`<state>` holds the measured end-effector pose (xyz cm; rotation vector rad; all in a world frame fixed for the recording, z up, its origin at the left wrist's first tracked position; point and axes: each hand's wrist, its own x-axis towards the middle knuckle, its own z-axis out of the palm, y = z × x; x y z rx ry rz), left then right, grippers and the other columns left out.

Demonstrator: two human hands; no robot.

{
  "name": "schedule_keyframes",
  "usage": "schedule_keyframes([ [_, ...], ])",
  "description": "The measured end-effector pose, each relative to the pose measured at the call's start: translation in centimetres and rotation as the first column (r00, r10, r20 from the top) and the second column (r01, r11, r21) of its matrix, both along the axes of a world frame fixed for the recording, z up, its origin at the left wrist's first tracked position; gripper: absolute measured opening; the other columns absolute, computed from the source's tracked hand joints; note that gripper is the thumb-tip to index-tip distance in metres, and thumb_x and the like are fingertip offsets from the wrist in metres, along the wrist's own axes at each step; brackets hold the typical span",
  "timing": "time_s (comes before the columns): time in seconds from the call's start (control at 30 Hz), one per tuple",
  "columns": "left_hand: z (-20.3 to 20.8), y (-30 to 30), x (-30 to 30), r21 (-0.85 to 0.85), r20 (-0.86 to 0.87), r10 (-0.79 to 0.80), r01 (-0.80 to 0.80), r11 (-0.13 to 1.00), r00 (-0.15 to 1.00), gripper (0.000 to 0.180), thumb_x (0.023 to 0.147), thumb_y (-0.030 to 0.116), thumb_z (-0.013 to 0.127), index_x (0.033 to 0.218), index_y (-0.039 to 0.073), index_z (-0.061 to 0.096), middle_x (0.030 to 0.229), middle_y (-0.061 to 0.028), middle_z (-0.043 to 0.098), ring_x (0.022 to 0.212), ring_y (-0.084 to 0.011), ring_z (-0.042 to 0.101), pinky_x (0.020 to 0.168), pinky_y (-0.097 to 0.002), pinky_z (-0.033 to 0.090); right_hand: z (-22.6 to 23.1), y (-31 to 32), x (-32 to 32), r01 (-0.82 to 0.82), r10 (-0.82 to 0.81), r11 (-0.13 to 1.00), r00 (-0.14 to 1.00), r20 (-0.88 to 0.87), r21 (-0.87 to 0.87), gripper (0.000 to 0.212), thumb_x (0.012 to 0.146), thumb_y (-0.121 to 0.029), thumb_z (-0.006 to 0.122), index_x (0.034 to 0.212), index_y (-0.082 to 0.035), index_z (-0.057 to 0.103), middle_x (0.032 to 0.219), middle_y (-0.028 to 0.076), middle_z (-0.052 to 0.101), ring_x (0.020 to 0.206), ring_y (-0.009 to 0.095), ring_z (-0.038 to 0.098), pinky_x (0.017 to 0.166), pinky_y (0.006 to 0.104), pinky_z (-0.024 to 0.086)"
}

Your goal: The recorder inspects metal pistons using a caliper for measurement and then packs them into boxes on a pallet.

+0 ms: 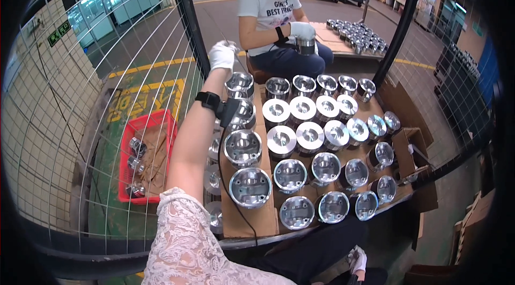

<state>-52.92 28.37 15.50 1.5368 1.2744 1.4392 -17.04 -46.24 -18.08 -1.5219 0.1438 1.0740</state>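
Cardboard (248, 227) covers the table in front of me, a red crate (153, 119) stands on the floor to my left, and a person (279, 3) sits across from me with a piston (306, 46) in a gloved grip. Shiny pistons (309, 136) stand in rows over most of my table, some crown up, others hollow side up. My gloved left hand (222, 55) reaches out by the far piston (240, 85) of the left column; its fingers look curled, but I cannot tell whether they grip anything. My right hand (357, 260) hangs low by my lap, well apart from the rows, and I cannot tell if it is closed on something. What worries me most is the black cable (250, 224) running from my wrist box (229, 112) beside the left column: a quick pull back could snag a rim and topple a piston. My forearm and lace sleeve (182, 226) pass over partly hidden pistons (213, 179) at the left, so lowering my elbow might knock those. With rows this tight, one fall could scratch its neighbours, and a bump from my knees might tip the front corner piston (366, 204) off the edge.
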Motion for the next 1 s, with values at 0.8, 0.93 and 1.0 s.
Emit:
schedule_keyframes([
  [0.8, -5.2, 3.5, 3.6, 0.132, -0.381, 0.058, -0.008, 0.991, 0.923, 0.019, 0.094, 0.013, 0.055, 0.101, 0.003, 0.069, 0.09, -0.0158, 0.074, 0.085, -0.0292, 0.072, 0.076, -0.0395, 0.054, 3.4, 0.3, -2.6, 0.184, -0.172, 0.972, 0.981, 0.089, -0.146, 0.015, 0.09, -0.02, 0.072, 0.087, -0.008, 0.066, 0.075, 0.004, 0.067, 0.056, 0.01, 0.057, 0.049, 0.0205, 0.044],
  [0.93, -6.1, 4.0, 3.8, 0.167, -0.423, 0.085, -0.015, 0.986, 0.902, 0.019, 0.094, 0.013, 0.056, 0.103, 0.003, 0.069, 0.089, -0.0151, 0.074, 0.084, -0.0276, 0.071, 0.075, -0.0393, 0.054, 3.7, 0.6, -2.8, 0.171, -0.155, 0.972, 0.982, 0.105, -0.16, 0.015, 0.091, -0.021, 0.071, 0.086, -0.008, 0.065, 0.073, 0.003, 0.066, 0.055, 0.01, 0.056, 0.049, 0.0207, 0.043],
  [1.0, -6.5, 3.2, 4.4, 0.06, -0.359, 0.021, 0.0, 0.998, 0.933, 0.018, 0.093, 0.012, 0.057, 0.101, 0.002, 0.07, 0.087, -0.0132, 0.074, 0.082, -0.0232, 0.071, 0.074, -0.0365, 0.055, 3.3, 0.3, -2.7, 0.176, -0.163, 0.974, 0.982, 0.095, -0.143, 0.016, 0.091, -0.022, 0.071, 0.086, -0.008, 0.066, 0.073, 0.003, 0.066, 0.056, 0.01, 0.056, 0.05, 0.0214, 0.044],
])
